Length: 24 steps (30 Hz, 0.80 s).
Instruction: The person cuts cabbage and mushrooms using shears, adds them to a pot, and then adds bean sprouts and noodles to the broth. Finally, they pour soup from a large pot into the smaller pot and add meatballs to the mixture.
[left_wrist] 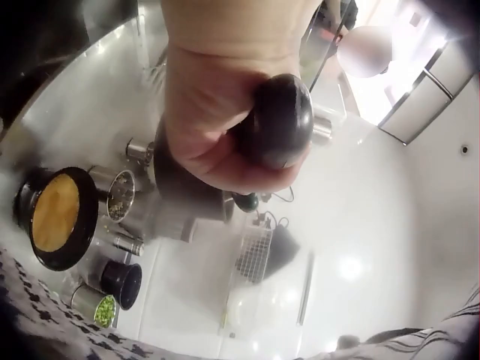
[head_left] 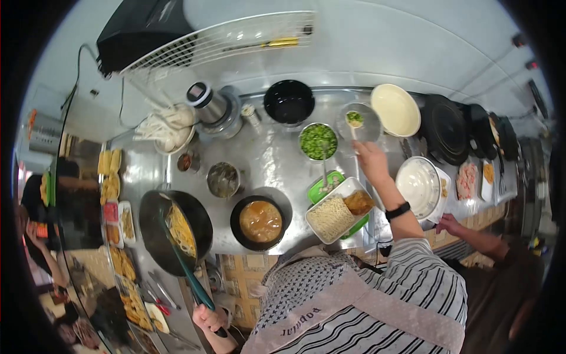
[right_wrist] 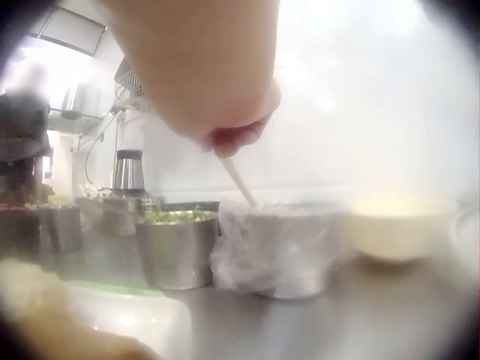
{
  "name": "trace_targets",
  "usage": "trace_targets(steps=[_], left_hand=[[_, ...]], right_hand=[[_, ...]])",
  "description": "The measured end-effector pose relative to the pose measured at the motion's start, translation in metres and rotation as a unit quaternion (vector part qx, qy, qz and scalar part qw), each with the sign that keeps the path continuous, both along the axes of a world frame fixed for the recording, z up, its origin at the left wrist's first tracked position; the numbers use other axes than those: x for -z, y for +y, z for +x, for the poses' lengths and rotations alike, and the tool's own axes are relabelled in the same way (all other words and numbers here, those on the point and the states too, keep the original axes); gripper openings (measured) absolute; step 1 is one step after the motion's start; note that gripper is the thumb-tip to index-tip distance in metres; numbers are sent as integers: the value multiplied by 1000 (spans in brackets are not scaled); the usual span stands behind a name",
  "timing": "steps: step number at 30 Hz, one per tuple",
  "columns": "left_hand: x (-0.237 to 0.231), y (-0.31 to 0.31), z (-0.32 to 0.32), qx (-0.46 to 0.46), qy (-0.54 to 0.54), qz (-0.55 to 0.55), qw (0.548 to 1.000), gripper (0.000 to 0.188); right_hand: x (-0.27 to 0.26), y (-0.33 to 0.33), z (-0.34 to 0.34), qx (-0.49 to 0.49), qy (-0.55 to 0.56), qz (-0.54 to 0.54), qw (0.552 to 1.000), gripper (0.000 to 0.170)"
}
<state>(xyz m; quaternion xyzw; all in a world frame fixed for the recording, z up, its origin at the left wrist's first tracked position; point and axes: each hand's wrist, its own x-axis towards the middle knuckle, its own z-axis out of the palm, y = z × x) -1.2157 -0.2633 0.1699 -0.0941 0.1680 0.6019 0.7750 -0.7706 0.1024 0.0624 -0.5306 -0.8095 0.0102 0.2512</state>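
The left hand (head_left: 211, 318) grips the dark end of a long teal spatula (head_left: 198, 288), which slants over the rim of a black wok (head_left: 152, 236), its far end inside beside long yellow noodles (head_left: 181, 229). Well to the right of the wok, the right hand (head_left: 371, 162) holds a pale spoon (head_left: 354, 133), tilted down into a metal pot (right_wrist: 300, 251) lined with clear plastic, with chopped greens (head_left: 354, 117) at its tip.

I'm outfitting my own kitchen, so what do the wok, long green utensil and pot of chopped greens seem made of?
Wok: probably metal, dark and low-sheen, its black wall giving only soft highlights.
Long green utensil: perhaps plastic or silicone, judging by its even colour.
Pot of chopped greens: likely stainless steel; its silvery side looks smooth.
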Motion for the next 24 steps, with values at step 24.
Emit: trace_targets(steps=[24], left_hand=[[40,-60,-101,14,127,3,992,31]], right_hand=[[-15,-54,-229,-297,57,70,951,35]])
